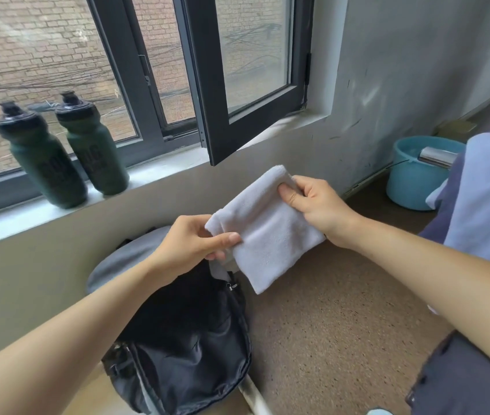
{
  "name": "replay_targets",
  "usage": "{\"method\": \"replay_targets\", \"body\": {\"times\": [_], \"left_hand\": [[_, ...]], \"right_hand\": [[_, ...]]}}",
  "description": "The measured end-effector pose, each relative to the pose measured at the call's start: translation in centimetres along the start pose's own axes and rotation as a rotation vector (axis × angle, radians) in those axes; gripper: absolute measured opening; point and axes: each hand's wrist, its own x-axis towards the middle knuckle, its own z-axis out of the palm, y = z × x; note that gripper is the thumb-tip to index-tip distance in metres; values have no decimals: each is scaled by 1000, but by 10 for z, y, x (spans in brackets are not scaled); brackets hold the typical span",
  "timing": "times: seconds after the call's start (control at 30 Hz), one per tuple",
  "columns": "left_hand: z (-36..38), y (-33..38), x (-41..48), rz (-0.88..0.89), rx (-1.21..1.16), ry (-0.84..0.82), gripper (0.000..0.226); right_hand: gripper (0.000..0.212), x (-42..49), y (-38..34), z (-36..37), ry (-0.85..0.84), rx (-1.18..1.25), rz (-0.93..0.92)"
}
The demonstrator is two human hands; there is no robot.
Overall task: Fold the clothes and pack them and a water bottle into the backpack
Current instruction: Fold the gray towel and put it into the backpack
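The black backpack is lying open on the near floor. Above it, the left hand is pinching the left corner of a folded white towel, the right hand gripping its far edge. Two green water bottles are standing on the far-left windowsill.

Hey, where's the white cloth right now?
In the head view the white cloth is at centre, held in the air between the left hand and the right hand, just above the black backpack.
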Motion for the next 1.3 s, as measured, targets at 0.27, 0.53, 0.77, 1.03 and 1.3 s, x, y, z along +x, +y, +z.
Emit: {"method": "replay_targets", "body": {"times": [0.27,0.53,0.77,1.03,1.3], "left_hand": [[14,7,0,-155,-508,-214,62],[23,8,4,-149,-551,12,52],[-4,7,7,-99,-462,-87,38],[-27,11,4,-77,-485,-319,43],[-28,18,1,-250,-604,-345,30]], "right_hand": [[33,-2,-1,5,25,371,196],[49,-7,0,-4,-320,346,331],[43,-6,-4,-8,-263,332,321],[30,-2,-9,-16,-385,465,280],[49,-10,-12,-8,-335,118,130]]}}
